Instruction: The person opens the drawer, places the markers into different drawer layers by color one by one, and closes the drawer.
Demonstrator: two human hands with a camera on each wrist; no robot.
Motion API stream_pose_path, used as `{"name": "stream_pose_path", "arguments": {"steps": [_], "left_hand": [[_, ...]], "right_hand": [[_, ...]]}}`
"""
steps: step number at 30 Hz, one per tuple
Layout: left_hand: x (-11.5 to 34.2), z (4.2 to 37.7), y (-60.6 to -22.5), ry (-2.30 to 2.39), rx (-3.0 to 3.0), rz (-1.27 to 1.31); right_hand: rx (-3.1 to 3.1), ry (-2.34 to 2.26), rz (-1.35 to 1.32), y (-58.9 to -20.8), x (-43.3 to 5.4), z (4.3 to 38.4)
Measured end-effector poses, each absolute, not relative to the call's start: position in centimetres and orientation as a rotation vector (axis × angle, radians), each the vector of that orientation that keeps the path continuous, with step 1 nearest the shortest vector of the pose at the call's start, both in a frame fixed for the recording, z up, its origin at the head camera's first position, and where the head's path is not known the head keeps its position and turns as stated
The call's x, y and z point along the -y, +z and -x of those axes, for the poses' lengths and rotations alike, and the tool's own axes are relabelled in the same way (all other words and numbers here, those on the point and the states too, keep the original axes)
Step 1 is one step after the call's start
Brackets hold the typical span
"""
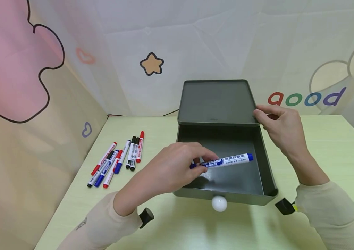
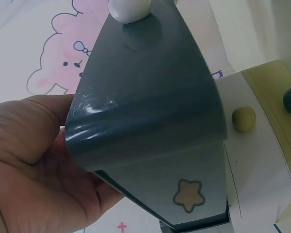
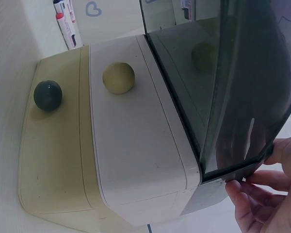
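Note:
My left hand (image 1: 181, 165) pinches a blue-capped whiteboard marker (image 1: 234, 160) between thumb and fingers. It holds the marker over the open dark grey box compartment (image 1: 267, 166), whose visible floor is bare. A white round knob (image 1: 219, 203) sits on its front. In the left wrist view the hand (image 2: 43, 160) is beside the grey front (image 2: 145, 97), and the marker is hidden. My right hand (image 1: 284, 128) pinches the right edge of the raised grey lid (image 1: 217, 102). The right wrist view shows those fingers (image 3: 264, 179) at the lid's corner.
Several red, blue and black markers (image 1: 105, 170) lie on the pale green table (image 1: 164, 225) left of the box. Under the grey compartment are a white drawer (image 3: 136, 126) with a yellow knob and a yellow drawer (image 3: 58, 155) with a dark green knob. A printed curtain (image 1: 177, 41) hangs behind.

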State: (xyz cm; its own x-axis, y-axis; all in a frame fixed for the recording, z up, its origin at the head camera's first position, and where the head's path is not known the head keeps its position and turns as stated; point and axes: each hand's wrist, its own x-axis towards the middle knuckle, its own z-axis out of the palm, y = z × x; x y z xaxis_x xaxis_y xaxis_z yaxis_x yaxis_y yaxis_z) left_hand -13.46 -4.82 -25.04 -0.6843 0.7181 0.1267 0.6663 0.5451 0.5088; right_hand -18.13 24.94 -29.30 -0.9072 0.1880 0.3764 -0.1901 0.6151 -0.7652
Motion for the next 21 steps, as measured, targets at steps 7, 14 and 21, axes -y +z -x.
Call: {"name": "stream_pose_path", "arguments": {"steps": [7,14,21], "left_hand": [[4.74,13.51,-25.15,0.697,-2.701,-1.253],[4.53,13.61,-25.2,0.584,-2.711,-1.231],[4.19,13.58,-25.47,0.533,-2.701,-1.239]], "right_hand": [[2.417,1.232,0.003,-29.28,-25.02,18.37],[2.418,1.225,0.013,-29.18,-24.95,18.26],[2.417,1.224,0.009,-29.22,-24.93,18.2]]}}
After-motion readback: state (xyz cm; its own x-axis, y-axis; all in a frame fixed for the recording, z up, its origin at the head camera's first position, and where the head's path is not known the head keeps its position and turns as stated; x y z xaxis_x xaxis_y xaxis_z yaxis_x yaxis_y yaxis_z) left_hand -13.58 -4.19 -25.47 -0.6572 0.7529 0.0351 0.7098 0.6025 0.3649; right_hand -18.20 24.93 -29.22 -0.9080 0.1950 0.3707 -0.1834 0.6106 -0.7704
